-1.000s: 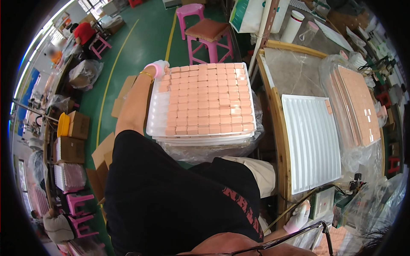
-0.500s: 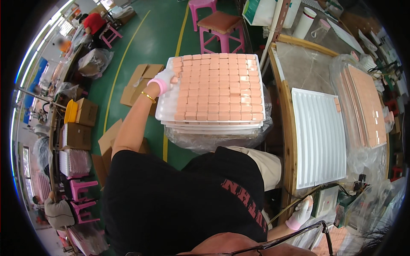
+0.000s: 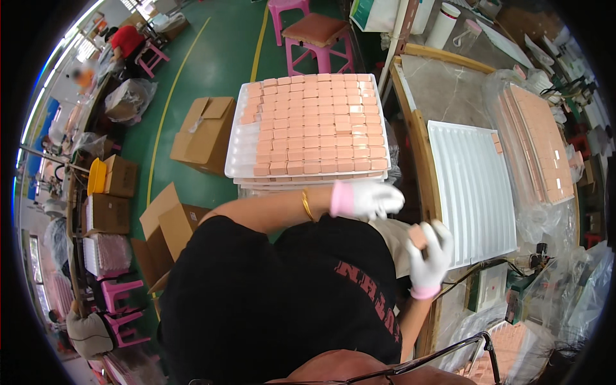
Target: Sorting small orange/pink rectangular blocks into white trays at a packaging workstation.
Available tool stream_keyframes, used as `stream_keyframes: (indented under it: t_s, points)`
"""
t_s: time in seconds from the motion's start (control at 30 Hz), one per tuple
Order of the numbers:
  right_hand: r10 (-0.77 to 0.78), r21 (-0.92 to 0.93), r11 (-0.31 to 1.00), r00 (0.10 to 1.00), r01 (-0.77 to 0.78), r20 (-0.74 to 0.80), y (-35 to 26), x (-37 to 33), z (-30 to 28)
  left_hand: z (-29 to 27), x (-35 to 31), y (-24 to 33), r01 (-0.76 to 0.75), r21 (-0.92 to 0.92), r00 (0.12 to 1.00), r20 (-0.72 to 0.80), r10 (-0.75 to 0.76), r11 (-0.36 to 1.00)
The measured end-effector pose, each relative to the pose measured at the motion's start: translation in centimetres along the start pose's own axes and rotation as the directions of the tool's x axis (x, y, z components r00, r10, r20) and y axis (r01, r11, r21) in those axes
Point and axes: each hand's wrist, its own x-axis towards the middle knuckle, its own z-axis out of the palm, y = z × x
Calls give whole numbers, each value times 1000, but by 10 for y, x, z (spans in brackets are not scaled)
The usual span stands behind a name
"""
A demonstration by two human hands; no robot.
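Observation:
My left hand (image 3: 369,199), in a white glove with a pink cuff, is in front of the tray's near edge, fingers half curled and a little blurred. Nothing shows between them. To its right my right hand (image 3: 431,260), gloved the same way, pinches a small peach block (image 3: 418,237) between thumb and fingers. Beyond the hands, a white tray (image 3: 239,168) holds rows of similar peach blocks (image 3: 308,122). Bare grooves show along the tray's left side, and one block (image 3: 342,123) sits higher than its neighbours. More trays are stacked beneath it.
On the wood-edged bench at right lies a ribbed white tray (image 3: 471,192) with a few blocks at its far right corner. Beside it stands a plastic-wrapped stack of peach sheets (image 3: 536,144). Cardboard boxes (image 3: 202,138) are at left; a pink stool (image 3: 319,38) stands beyond.
My left hand has left the tray's left edge and come back rightward toward my body. My right hand has risen from the lower right, now showing a block. Another block lies at the tray's left side.

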Motion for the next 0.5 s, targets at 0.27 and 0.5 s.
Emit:
stream_keyframes:
  t_s: [0.27,0.5]
  points:
    - [-177,157,976,971,151,163,-25,46,50,-89,-46,-51,-248,349,913,-229,339,904]
    - [-40,228,974,989,7,140,-4,51,34,-216,-183,-68,665,651,174,-612,772,366]
